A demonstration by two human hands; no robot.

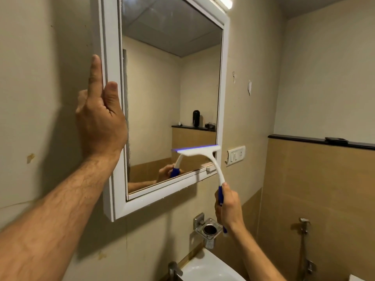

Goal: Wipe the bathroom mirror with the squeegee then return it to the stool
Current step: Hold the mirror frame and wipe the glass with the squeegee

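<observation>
Bathroom wall [40, 57]: one mirror [162, 88], left hand [99, 122] touching; one squeegee [199, 153], right hand [229, 205] gripping.

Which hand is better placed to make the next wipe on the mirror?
Right. The right hand grips the squeegee by its blue handle, with the blade on the mirror glass near the lower right corner. The left hand rests on the mirror frame.

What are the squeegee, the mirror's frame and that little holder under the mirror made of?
The squeegee is likely moulded plastic: a smooth white body with a blue grip; the blue blade edge may be rubber. The mirror frame is white, smooth and faintly glossy, with moulded ridges; plastic or painted wood, unclear which. The holder has a shiny, reflective bracket, so probably chromed metal.
</observation>
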